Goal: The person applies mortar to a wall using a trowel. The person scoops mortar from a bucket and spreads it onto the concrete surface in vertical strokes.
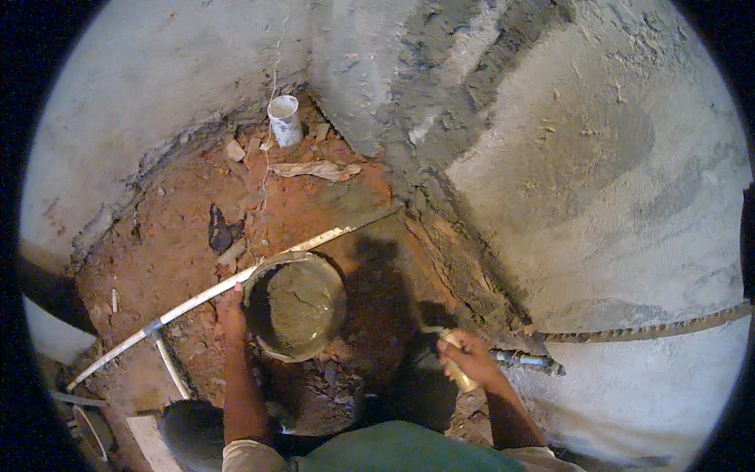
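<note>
Mortar pan (340, 299) sat just right of my left hand (230, 308), which gripped its near rim, grey-brown mix (299, 307) inside. My right hand (472, 354) was curled round the pale handle (465, 382) of some trowel-like tool — blade lost in shadow. Seemed like the loading-up step to me — next scoop called for swinging that tool left, pan held steady.

On my feed I see an uneven floor (169, 244) of bare reddish earth, littered with small rubble (334, 376). Across it I can make out a long white pipe (204, 296), a crumpled tan scrap (314, 170), a dark scrap (224, 233) and a pale chunk (235, 150); a white open-topped cylinder (288, 130) stands at the far end.
</note>
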Motion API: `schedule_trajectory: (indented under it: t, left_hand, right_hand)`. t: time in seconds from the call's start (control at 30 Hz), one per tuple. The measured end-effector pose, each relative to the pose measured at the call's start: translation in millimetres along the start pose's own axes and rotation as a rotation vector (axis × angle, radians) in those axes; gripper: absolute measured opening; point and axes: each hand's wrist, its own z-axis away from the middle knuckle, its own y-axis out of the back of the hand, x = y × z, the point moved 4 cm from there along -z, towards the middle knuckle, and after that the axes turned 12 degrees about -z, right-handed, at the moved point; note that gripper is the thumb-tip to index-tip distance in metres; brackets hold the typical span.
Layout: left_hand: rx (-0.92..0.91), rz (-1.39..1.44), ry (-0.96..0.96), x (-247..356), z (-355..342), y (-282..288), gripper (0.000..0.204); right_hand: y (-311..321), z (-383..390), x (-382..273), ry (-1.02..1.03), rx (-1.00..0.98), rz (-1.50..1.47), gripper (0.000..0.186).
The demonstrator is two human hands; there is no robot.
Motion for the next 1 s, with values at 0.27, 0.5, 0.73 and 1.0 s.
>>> schedule_trajectory:
  t: [0.27, 0.5, 0.73, 1.0]
  left_hand:
    - [0.069, -0.232, -0.155, -5.8, 4.3, 2.0, 0.041]
    - [0.249, -0.511, -0.113, 17.4, 29.7, 3.2, 0.047]
    - [0.183, -0.326, -0.203, -4.0, 9.9, -1.3, 0.045]
    - [0.036, -0.273, -0.143, -19.5, -6.8, -9.4, 0.046]
  right_hand:
    - [-121.7, -52.7, 17.7, 0.834, -0.278, 1.278, 0.034]
    - [-202.4, -102.6, -17.8, 0.685, -0.517, 1.103, 0.019]
    - [-229.0, -118.9, 35.9, 0.584, -0.536, 1.327, 0.029]
    - [-191.8, -111.5, 50.3, 0.399, -0.565, 0.781, 0.040]
